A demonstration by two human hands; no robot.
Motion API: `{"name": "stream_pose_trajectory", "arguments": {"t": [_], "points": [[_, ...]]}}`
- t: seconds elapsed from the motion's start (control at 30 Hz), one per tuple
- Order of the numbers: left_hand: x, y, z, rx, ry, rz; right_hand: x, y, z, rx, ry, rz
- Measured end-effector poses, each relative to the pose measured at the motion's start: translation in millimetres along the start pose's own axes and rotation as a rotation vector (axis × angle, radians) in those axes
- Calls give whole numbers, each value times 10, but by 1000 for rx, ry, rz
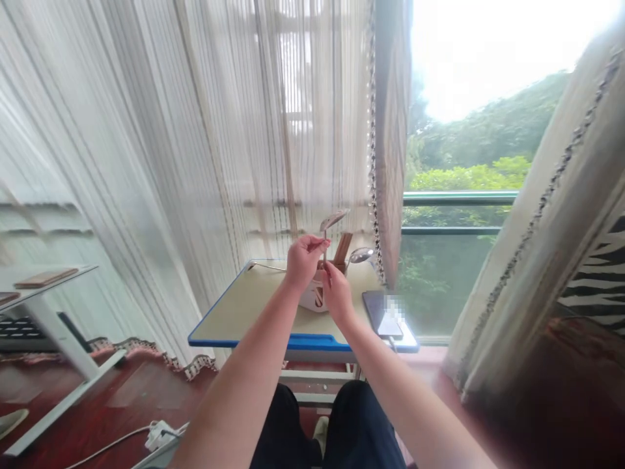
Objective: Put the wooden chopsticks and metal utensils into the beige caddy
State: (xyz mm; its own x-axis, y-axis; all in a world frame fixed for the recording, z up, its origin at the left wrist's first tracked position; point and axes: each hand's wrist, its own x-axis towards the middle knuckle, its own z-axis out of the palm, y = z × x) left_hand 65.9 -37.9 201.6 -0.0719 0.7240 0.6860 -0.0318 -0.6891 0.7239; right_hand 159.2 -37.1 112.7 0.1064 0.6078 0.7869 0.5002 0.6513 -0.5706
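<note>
My left hand (303,258) is closed, its fingertips pinching the thin handle of a long-handled metal spoon (334,219) just under the head. The spoon stands upright with its wide head on top; whether it is slotted I cannot tell. Lower on the same handle, my right hand (338,290) is closed, thumb and finger pressed together. Directly behind and below the hands is a white utensil holder (311,301) with a brown mark on its front, partly covered by my right hand. A wooden utensil (344,246) and a shiny metal ladle (361,255) stick up from it.
The holder stands on a small beige table (234,306) with a blue edge. A dark tablet-like device (381,314) with a cable lies at its right. Sheer curtains (219,130) hang behind. A white desk (53,283) stands left; a power strip (163,435) lies low on the left.
</note>
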Motion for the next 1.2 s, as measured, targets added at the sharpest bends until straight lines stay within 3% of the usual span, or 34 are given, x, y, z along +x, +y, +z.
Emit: {"name": "stream_pose_trajectory", "arguments": {"t": [0.17, 0.3, 0.5, 0.67, 0.83, 1.03, 1.2], "points": [[133, -113, 285, 155, -32, 77, -102, 158, -203, 48, 77, 53], [183, -244, 439, 201, -49, 57, -257, 339, -324, 49, 139, 98], [182, -529, 621, 34, -6, -50, -297, 635, -369, 17, 169, 161], [66, -682, 614, 71, 6, -116, -440, 884, -209, 73, 133, 329], [-132, -718, 561, 257, -34, -82, -579, 1106, -69, 65, 147, 548], [-196, -870, 627, 338, 15, -74, -592, 1116, -71, 85, 170, 487], [-185, -982, 639, 436, -62, -28, -594, 1120, -76, 74, 194, 502]]}}
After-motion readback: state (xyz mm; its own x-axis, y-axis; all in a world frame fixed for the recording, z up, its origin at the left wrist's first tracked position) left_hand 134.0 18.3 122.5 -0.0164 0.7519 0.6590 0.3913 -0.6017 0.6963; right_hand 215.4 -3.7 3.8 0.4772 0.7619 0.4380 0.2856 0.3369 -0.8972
